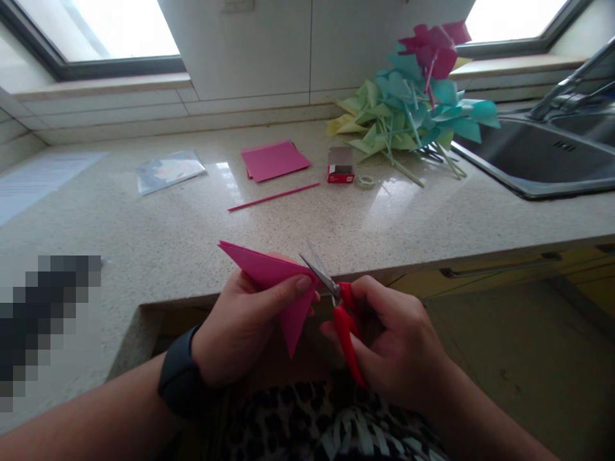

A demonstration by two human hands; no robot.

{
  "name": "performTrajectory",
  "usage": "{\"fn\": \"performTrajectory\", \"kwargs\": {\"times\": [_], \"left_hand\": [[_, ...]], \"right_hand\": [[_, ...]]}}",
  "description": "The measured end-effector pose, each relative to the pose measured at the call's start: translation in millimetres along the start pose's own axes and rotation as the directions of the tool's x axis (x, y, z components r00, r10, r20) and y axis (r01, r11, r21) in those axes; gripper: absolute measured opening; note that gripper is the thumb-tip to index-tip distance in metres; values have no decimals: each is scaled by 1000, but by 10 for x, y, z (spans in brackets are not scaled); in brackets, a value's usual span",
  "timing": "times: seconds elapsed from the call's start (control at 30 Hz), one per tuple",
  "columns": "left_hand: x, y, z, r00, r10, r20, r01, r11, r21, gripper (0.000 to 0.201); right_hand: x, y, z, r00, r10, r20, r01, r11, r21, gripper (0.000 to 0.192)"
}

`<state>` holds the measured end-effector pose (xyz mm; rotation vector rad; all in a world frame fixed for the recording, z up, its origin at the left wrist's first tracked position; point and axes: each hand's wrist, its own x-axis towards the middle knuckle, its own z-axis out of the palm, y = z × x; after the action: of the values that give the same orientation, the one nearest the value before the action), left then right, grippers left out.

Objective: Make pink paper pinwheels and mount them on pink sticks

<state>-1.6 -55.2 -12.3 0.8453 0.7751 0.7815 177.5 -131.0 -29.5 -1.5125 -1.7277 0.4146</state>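
Observation:
A pink sheet of paper (269, 269), folded into a triangle, is pinched in my left hand (254, 314), the thumb lying across it near its right corner. My right hand (394, 326) grips red-handled scissors (350, 346) with fingers in the loops. Their metal blades are parted and point up and left, right beside the paper's right corner. Whether a blade touches the paper I cannot tell. Both hands are in front of the counter's near edge.
On the speckled counter (192, 237) lie pink paper sheets (275, 161), a thin pink stick (273, 197), a small red box (341, 174), a tape roll (366, 182) and a clear packet (170, 171). Paper pinwheels (408, 102) are heaped by the sink (528, 187).

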Motion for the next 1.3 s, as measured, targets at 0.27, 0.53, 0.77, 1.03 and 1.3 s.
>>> {"fn": "performTrajectory", "kwargs": {"times": [0.27,0.53,0.77,1.03,1.3], "left_hand": [[7,1,3,1000,3,-31,-2,1000,28,21],[1,0,2,999,-3,-36,3,1000,13,20],[10,0,4,999,-5,-37,6,1000,15,19],[10,-1,8,999,-4,-41,5,1000,6,21],[9,7,14,1000,6,-31,-6,1000,19,20]], "right_hand": [[-17,0,4,998,47,36,-48,999,12,24],[-30,9,16,996,71,52,-73,997,35,23],[-16,-4,11,997,65,51,-67,997,39,23],[-15,-1,-1,998,47,44,-49,998,36,24],[-23,26,13,996,68,49,-70,997,36,26]]}}
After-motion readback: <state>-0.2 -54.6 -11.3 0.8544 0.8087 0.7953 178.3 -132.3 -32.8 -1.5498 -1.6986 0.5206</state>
